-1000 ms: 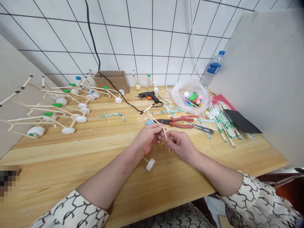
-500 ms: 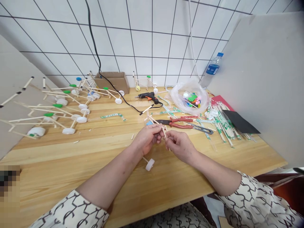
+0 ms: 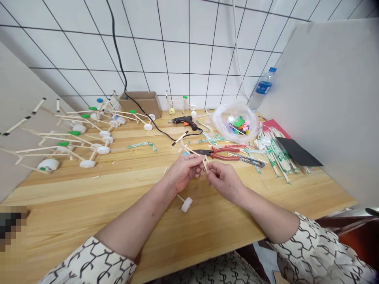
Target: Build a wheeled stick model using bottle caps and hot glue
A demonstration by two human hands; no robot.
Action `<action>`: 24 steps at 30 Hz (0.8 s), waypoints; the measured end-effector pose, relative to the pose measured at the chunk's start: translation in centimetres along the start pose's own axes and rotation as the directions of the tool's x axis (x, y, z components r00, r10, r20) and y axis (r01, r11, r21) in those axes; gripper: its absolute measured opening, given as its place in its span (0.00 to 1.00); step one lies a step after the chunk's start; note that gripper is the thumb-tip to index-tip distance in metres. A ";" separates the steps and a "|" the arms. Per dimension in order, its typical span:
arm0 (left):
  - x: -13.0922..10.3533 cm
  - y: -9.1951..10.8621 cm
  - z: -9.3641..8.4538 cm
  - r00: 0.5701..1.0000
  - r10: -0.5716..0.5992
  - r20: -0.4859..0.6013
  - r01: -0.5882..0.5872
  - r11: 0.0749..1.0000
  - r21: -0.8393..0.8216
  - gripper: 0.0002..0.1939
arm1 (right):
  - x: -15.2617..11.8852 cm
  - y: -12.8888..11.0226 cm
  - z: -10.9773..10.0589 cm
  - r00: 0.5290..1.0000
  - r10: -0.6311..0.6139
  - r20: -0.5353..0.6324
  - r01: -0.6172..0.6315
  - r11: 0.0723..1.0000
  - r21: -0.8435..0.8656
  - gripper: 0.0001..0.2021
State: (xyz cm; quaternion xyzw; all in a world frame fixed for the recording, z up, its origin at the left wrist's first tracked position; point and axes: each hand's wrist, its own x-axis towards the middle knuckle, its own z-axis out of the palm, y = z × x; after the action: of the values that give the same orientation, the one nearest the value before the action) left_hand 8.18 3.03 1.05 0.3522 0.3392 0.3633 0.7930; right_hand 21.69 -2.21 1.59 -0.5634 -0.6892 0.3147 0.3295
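Note:
My left hand [image 3: 188, 170] pinches a small frame of wooden sticks [image 3: 192, 150], whose far end carries a crosspiece with black tips [image 3: 179, 138]. Between my two hands a short wooden stick [image 3: 205, 162] stands against the frame's near end. The fingers of my right hand [image 3: 222, 176] are closed on this short stick. Below my left wrist a stick with a white wheel [image 3: 186, 204] juts out; whether it joins the frame is hidden by the hand. Red-handled pliers [image 3: 226, 153] lie just beyond my hands, beside a grey utility knife [image 3: 251, 161].
Several stick models with white wheels [image 3: 87, 163] stand at the left. A black glue gun [image 3: 185, 122], a cardboard box [image 3: 140, 103] and a plastic bag of coloured pieces [image 3: 237, 124] are at the back. Wrapped chopsticks [image 3: 278, 157] and a water bottle [image 3: 263, 88] are at the right.
The short stick between my hands has tilted slightly, and its lower end no longer shows below my right fingers. My hands stay nearly in place; the view has shifted a little.

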 end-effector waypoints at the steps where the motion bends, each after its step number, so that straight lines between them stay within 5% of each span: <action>1: 0.0 0.0 0.0 1.000 0.004 0.005 -0.004 1.000 0.004 0.08 | 0.0 0.0 -0.1 1.000 0.002 0.003 -0.002 1.000 0.003 0.06; 11: 0.1 0.1 -0.1 1.000 0.007 -0.023 -0.007 1.000 -0.005 0.08 | 0.5 1.5 -1.5 0.956 -0.162 -0.245 0.138 0.984 -0.111 0.04; 24: -0.1 0.1 0.0 0.999 0.003 -0.034 -0.003 1.000 -0.007 0.10 | 1.3 2.1 -0.7 0.988 -0.119 -0.103 0.105 0.985 -0.136 0.06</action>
State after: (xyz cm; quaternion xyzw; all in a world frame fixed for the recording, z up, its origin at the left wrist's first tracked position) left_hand 8.07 3.00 1.12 0.3438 0.3509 0.3717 0.7877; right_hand 23.21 -0.58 0.45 -0.5604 -0.7196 0.2185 0.3470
